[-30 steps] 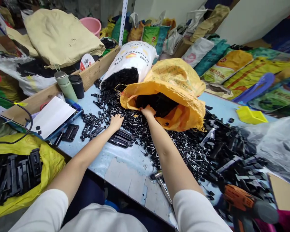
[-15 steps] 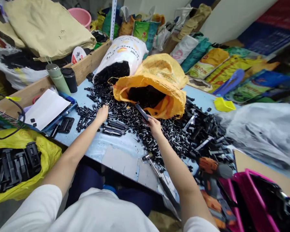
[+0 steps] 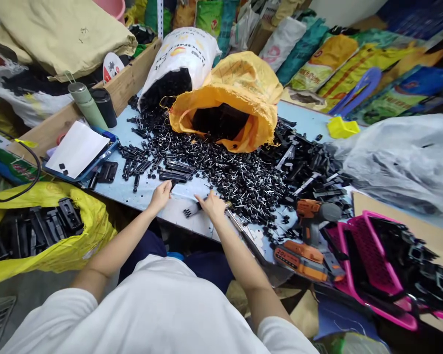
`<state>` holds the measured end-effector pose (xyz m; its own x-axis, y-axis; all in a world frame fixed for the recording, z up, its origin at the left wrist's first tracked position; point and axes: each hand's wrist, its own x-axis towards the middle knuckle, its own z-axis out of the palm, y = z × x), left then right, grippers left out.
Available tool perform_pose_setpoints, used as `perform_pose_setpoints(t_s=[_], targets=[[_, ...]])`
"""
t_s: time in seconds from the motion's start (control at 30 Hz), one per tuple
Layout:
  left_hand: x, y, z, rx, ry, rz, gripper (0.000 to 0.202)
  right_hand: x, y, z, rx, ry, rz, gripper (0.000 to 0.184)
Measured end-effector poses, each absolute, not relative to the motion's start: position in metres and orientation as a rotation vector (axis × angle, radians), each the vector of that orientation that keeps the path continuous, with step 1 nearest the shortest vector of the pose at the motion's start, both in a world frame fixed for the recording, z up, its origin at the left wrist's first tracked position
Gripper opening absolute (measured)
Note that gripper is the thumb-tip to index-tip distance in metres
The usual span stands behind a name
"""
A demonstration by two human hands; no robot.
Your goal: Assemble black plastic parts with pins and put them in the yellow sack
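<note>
My left hand [image 3: 160, 194] rests at the near edge of the pale blue table [image 3: 127, 192], fingertips against a black part beside a stack of black strips [image 3: 177, 172]. My right hand [image 3: 212, 204] lies just to its right, fingers closed on a black comb-like plastic part [image 3: 187, 212] that sticks out toward the left hand, low over the table. Beyond both hands spreads a heap of small black parts with metal pins [image 3: 243, 177]. An orange sack [image 3: 243, 78] and a white sack [image 3: 184, 49] lie open behind the heap, both holding black parts.
An orange cordless drill [image 3: 306, 246] and a pink basket of black parts [image 3: 372, 255] are at my right. A yellow sack of black pieces [image 3: 77, 241] hangs at the left. Two flasks [image 3: 92, 103], a paper on a tray [image 3: 77, 147] and a grey plastic bag [image 3: 402, 157] ring the table.
My right hand left the orange sack with a long black part and came back to the table's near edge. My left hand slid from the strips toward me. The view tilted down.
</note>
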<state>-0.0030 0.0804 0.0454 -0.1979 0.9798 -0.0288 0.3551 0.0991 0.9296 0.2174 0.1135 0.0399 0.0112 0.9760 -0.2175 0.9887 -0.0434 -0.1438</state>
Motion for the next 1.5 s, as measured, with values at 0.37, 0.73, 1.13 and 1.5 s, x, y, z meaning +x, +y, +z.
perform_pose_setpoints(t_s=[0.37,0.73,1.13,1.5], targets=[[0.024,0.035,0.061,1.443,1.516,1.171,0.038,0.181,0.087,0.063,1.927,2.367,-2.123,0.059],[0.032,0.028,0.094,1.857,1.484,1.133,0.034,0.201,0.082,0.091,1.665,2.792,-2.172,0.05],[0.075,0.024,0.099,1.722,1.524,1.662,0.036,0.19,0.055,0.101,1.775,3.315,-1.489,0.046],[0.065,0.027,0.039,2.068,1.733,0.736,0.052,0.302,0.195,0.063,2.423,2.9,-0.522,0.045]])
